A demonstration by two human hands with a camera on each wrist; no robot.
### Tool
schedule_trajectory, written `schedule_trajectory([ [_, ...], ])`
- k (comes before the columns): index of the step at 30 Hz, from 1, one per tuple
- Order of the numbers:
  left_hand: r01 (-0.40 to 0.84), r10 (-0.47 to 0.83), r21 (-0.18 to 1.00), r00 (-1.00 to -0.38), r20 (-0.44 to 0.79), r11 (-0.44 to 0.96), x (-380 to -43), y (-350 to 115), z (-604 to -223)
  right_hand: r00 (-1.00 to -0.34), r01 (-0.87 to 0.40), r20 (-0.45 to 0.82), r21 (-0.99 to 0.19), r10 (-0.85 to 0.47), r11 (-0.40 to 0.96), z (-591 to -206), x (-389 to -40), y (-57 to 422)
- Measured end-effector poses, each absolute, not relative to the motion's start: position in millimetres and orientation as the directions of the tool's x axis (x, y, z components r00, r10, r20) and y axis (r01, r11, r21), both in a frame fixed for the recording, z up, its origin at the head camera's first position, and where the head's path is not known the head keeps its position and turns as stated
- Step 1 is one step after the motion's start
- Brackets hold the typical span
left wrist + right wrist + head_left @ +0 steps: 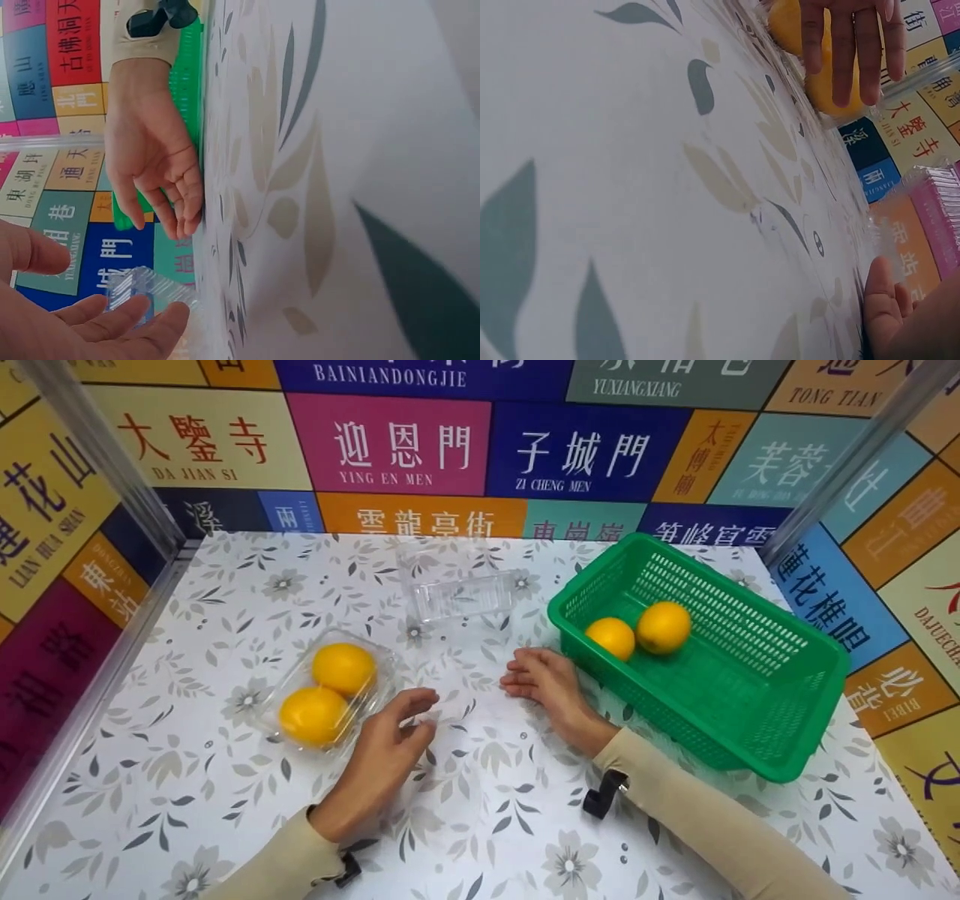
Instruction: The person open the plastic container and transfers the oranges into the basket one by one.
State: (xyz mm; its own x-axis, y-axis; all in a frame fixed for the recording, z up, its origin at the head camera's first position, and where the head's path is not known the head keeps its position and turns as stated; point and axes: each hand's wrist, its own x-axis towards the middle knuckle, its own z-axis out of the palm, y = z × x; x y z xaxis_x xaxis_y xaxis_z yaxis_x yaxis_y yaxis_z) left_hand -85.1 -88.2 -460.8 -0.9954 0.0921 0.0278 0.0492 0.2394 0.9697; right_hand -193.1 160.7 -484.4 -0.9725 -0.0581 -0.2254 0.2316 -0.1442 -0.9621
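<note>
In the head view, two oranges (343, 669) sit in a clear plastic box (386, 664) on the left. My left hand (390, 739) is just right of that box, fingers loosely bent, gripping nothing. My right hand (551, 686) rests by the left side of a green basket (705, 735), its fingers extended toward the left and holding nothing. Inside the basket lie two more oranges (664, 628), close together at its left end. Both hands also appear in the left wrist view, where the right palm (154, 142) faces the camera.
A second clear plastic box (465, 596) stands at the back middle of the table, its raised part hard to make out. The flower-patterned tabletop (480, 825) ends at a back wall (390, 446) covered in coloured signs, with metal posts (112, 457) at the corners.
</note>
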Motion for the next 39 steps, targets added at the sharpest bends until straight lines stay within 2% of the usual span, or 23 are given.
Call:
schedule_trajectory([
  [10, 0.034, 0.042, 0.952, -0.999, 0.022, 0.305, -74, -97, -450, -0.962, 0.189, -0.169, -0.979, -0.213, -0.076, -485, -187, 148],
  [19, 0.218, 0.07, 0.868, -0.975, 0.209, 0.446, -72, -106, -440, -0.957, 0.066, -0.067, -0.998, -0.282, 0.014, -486, -186, 138],
  [23, 0.354, 0.093, 0.744, -0.925, 0.369, 0.567, -73, -111, -440, -0.954, 0.018, -0.03, -0.999, -0.299, 0.044, -486, -185, 133],
  [27, 0.459, 0.148, 0.517, -0.833, 0.533, 0.722, -75, -118, -443, -0.941, -0.065, 0.031, -0.994, -0.337, 0.091, -485, -185, 127],
  [31, 0.458, 0.19, 0.402, -0.813, 0.551, 0.793, -76, -123, -445, -0.92, -0.125, 0.055, -0.979, -0.388, 0.158, -484, -186, 124],
  [39, 0.402, 0.195, 0.338, -0.839, 0.508, 0.851, -77, -135, -451, -0.901, -0.132, 0.035, -0.971, -0.432, 0.197, -482, -191, 117],
])
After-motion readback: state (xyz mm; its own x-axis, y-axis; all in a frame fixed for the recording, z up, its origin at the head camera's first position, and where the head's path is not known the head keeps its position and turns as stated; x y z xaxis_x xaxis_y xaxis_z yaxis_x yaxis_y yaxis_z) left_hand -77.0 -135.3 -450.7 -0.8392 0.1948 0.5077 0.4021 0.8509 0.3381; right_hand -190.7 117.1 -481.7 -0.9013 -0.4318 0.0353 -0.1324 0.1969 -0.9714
